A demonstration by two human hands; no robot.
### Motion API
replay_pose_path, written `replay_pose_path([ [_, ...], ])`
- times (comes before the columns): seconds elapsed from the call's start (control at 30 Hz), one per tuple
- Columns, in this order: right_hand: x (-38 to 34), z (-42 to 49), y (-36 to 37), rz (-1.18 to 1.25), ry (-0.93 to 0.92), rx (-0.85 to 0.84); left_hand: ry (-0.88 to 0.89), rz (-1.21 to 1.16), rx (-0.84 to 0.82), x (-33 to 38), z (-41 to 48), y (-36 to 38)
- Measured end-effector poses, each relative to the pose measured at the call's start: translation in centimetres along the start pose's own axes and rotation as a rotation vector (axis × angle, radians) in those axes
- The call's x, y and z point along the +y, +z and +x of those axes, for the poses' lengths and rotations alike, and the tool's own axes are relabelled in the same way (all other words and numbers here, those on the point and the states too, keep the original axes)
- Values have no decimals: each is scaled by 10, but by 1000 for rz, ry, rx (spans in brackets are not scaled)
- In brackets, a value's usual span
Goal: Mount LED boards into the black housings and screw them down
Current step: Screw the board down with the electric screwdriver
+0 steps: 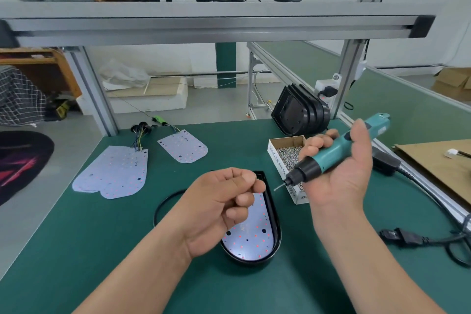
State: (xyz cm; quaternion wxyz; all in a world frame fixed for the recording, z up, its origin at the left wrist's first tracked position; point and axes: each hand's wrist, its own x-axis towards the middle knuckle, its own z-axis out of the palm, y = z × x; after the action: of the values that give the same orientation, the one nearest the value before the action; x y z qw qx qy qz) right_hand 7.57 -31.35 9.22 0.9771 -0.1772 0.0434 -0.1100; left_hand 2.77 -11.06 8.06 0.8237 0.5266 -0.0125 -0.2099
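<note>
Gripping a teal screwdriver (pixel 331 153), right fingers (pixel 321 140) curl; left fingers (pixel 244 199) pinch together over glossy housing (pixel 277 224).

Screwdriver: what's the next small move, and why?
Probably bring the left hand to the bit and seat its pinched item, seemingly a screw, there: the right hand aims the screwdriver at it, and the board already lies in its housing.
</note>
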Motion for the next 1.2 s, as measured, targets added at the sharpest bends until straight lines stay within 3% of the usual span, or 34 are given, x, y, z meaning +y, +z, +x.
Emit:
replay_pose_path([
  [0.3, -1, -10, 5, 6, -79, -107, 6, 24, 79, -23, -6, 16],
  [1.2, 2, -12, 0, -113, -124, -143, 11, 55, 71, -31, -6, 18],
])
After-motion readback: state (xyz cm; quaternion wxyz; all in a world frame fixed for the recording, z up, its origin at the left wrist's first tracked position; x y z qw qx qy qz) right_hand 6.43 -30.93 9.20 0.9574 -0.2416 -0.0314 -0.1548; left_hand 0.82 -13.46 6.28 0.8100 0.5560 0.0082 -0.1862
